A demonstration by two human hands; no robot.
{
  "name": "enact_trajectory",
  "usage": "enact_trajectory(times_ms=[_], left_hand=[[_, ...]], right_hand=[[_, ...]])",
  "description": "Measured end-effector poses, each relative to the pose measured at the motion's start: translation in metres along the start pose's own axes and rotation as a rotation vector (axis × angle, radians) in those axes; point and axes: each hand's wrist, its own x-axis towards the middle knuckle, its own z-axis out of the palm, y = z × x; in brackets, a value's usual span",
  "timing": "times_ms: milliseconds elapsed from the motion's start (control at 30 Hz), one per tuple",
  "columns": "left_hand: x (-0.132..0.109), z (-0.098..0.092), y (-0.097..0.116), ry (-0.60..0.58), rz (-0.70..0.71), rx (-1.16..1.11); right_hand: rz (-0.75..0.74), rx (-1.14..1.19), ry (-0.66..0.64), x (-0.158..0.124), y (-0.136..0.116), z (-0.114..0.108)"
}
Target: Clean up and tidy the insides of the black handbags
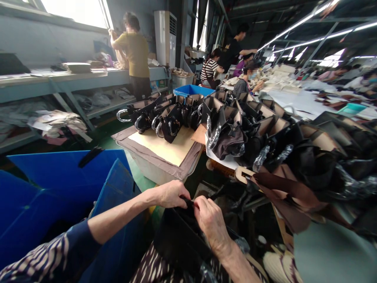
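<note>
Two hands, left point(171, 194) and right point(210, 220), tight on black bag point(176, 241).

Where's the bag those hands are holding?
Bottom centre of the head view, on the lap: the black bag, pinched by left hand and right hand, beside the blue bin.

Bag point(176, 239) on lap, front centre; bin point(59, 184) just L of it. Table point(150, 171) ahead w/ row of bags point(165, 118) on far edge, bag pile point(294, 157) to R.
</note>
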Motion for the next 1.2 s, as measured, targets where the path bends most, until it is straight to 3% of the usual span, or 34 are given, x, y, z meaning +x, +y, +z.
enact_trajectory(times_ms=[133,267,433,600,667,767,833,900,967,1033,1100,1200], left_hand=[[-0.001,0.000,0.002,0.058,0.030,0.155],[-0.002,-0.001,0.004,0.052,0.020,0.156],[0.000,0.002,0.005,0.061,-0.017,0.082],[0.000,-0.006,0.012,0.097,-0.032,0.030],[-0.002,-0.014,0.019,0.169,-0.046,-0.027],[-0.011,-0.016,0.033,0.403,-0.136,-0.170],[-0.019,-0.003,0.044,0.569,-0.207,-0.290],[-0.024,0.021,0.055,0.674,-0.254,-0.408],[-0.025,0.050,0.064,0.679,-0.273,-0.488],[-0.019,0.071,0.073,0.608,-0.262,-0.511],[-0.006,0.078,0.080,0.598,-0.284,-0.494],[0.016,0.064,0.081,0.652,-0.332,-0.387]], right_hand=[[0.024,0.030,-0.030,-0.002,0.001,0.004],[0.081,0.048,-0.105,0.001,0.000,0.003],[0.002,-0.178,-0.350,0.014,-0.005,-0.003],[-0.018,-0.283,-0.419,0.023,-0.005,-0.012],[0.013,-0.329,-0.433,0.025,-0.003,-0.021],[0.148,-0.386,-0.484,0.028,0.003,-0.040],[0.256,-0.418,-0.511,0.030,0.008,-0.054],[0.320,-0.452,-0.515,0.032,0.011,-0.066],[0.355,-0.498,-0.506,0.034,0.013,-0.074],[0.369,-0.543,-0.487,0.034,0.014,-0.080],[0.368,-0.584,-0.450,0.033,0.014,-0.084],[0.348,-0.618,-0.388,0.027,0.015,-0.088]])
